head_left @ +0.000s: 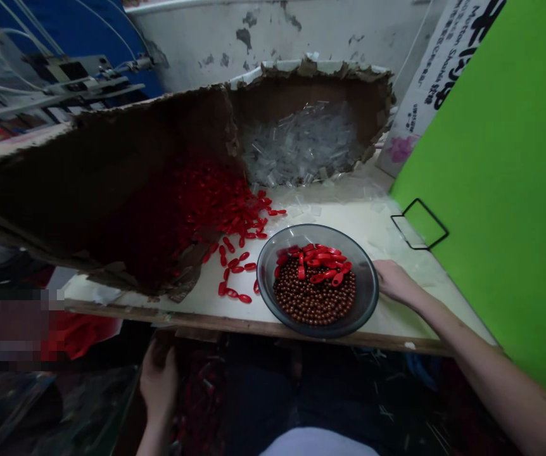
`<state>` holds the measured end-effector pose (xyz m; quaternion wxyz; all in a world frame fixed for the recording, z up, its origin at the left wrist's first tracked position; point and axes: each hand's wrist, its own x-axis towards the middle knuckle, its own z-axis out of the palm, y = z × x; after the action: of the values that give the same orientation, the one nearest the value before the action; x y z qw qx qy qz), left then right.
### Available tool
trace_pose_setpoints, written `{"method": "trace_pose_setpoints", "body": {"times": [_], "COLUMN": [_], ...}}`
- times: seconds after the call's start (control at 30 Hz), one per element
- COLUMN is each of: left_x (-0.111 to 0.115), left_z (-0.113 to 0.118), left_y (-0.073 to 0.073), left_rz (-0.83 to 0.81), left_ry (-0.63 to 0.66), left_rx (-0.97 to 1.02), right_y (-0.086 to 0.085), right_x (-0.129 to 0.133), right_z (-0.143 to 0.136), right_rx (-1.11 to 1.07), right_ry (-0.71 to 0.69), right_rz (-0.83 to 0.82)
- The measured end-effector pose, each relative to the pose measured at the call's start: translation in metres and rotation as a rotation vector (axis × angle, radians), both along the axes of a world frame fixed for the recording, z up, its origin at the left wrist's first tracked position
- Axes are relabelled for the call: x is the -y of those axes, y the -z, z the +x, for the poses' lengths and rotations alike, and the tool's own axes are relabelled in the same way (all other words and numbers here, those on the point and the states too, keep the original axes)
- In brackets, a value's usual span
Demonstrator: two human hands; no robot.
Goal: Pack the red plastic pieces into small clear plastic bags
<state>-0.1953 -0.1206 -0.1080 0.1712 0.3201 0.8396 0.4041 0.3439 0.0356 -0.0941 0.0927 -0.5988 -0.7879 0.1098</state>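
A dark translucent bowl (264, 288) stands at the front of the white table, with brown beads (320, 304) and several red plastic pieces (323, 258) in it. My right hand (391, 280) is closed on the bowl's right rim, its fingertips partly hidden. Below the table edge, at the left, my left hand (159, 373) hangs near a dark box edge; its fingers run into shadow, and whether it holds anything cannot be made out. Loose red pieces (237, 268) lie left of the bowl, spilling from a larger red heap (197, 202).
A torn cardboard box (64, 164) holds the red heap; a second compartment behind has clear plastic pieces (306, 145). A green panel (505, 190) with a black wire loop (420, 225) borders the right. The table's front edge (235, 325) runs below the bowl.
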Motion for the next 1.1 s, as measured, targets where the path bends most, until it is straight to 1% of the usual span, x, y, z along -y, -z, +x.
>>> {"method": "trace_pose_setpoints", "body": {"times": [0.07, 0.1, 0.17, 0.23, 0.27, 0.3, 0.37, 0.4, 0.47, 0.53, 0.6, 0.67, 0.73, 0.77, 0.83, 0.9, 0.97, 1.0, 1.1], "left_x": [-0.029, -0.043, -0.070, -0.092, -0.102, -0.110, -0.123, -0.127, -0.132, -0.133, -0.131, -0.127, -0.125, -0.123, -0.121, -0.118, -0.115, -0.113, -0.108], "left_z": [0.025, 0.042, 0.081, 0.119, 0.135, 0.150, 0.170, 0.177, 0.186, 0.192, 0.197, 0.203, 0.210, 0.214, 0.222, 0.228, 0.233, 0.235, 0.238], "left_y": [-0.013, -0.021, -0.037, -0.048, -0.051, -0.053, -0.053, -0.051, -0.050, -0.053, -0.061, -0.072, -0.083, -0.088, -0.095, -0.100, -0.103, -0.105, -0.108], "left_rz": [0.188, 0.279, 0.394, 0.397, 0.368, 0.336, 0.286, 0.276, 0.278, 0.294, 0.332, 0.383, 0.420, 0.429, 0.438, 0.450, 0.471, 0.480, 0.488], "left_ry": [-0.012, 0.027, 0.165, 0.315, 0.372, 0.405, 0.439, 0.438, 0.422, 0.408, 0.425, 0.474, 0.524, 0.541, 0.554, 0.565, 0.586, 0.595, 0.607], "left_rx": [-0.015, 0.007, 0.105, 0.243, 0.344, 0.460, 0.681, 0.762, 0.846, 0.862, 0.853, 0.819, 0.769, 0.743, 0.704, 0.679, 0.652, 0.638, 0.601], "right_y": [0.006, 0.009, 0.010, 0.006, 0.001, -0.005, -0.022, -0.031, -0.050, -0.067, -0.080, -0.087, -0.086, -0.083, -0.074, -0.064, -0.058, -0.055, -0.051], "right_x": [0.005, 0.007, 0.009, 0.011, 0.013, 0.014, 0.019, 0.022, 0.030, 0.037, 0.041, 0.042, 0.040, 0.039, 0.039, 0.040, 0.042, 0.043, 0.043], "right_z": [-0.002, -0.003, -0.004, -0.002, -0.001, -0.001, -0.002, -0.004, -0.013, -0.024, -0.034, -0.043, -0.052, -0.056, -0.067, -0.080, -0.095, -0.102, -0.120], "right_rx": [-0.021, -0.029, -0.055, -0.083, -0.125, -0.191, -0.384, -0.494, -0.667, -0.713, -0.585, -0.349, -0.101, 0.010, 0.190, 0.281, 0.263, 0.210, -0.083], "right_ry": [-0.007, 0.001, 0.018, 0.064, 0.116, 0.182, 0.291, 0.312, 0.273, 0.205, 0.099, -0.078, -0.235, -0.280, -0.318, -0.355, -0.375, -0.375, -0.327], "right_rz": [0.019, 0.028, 0.060, 0.115, 0.153, 0.190, 0.224, 0.209, 0.140, 0.101, 0.096, 0.082, 0.052, 0.040, 0.023, 0.007, -0.011, -0.026, -0.102]}}
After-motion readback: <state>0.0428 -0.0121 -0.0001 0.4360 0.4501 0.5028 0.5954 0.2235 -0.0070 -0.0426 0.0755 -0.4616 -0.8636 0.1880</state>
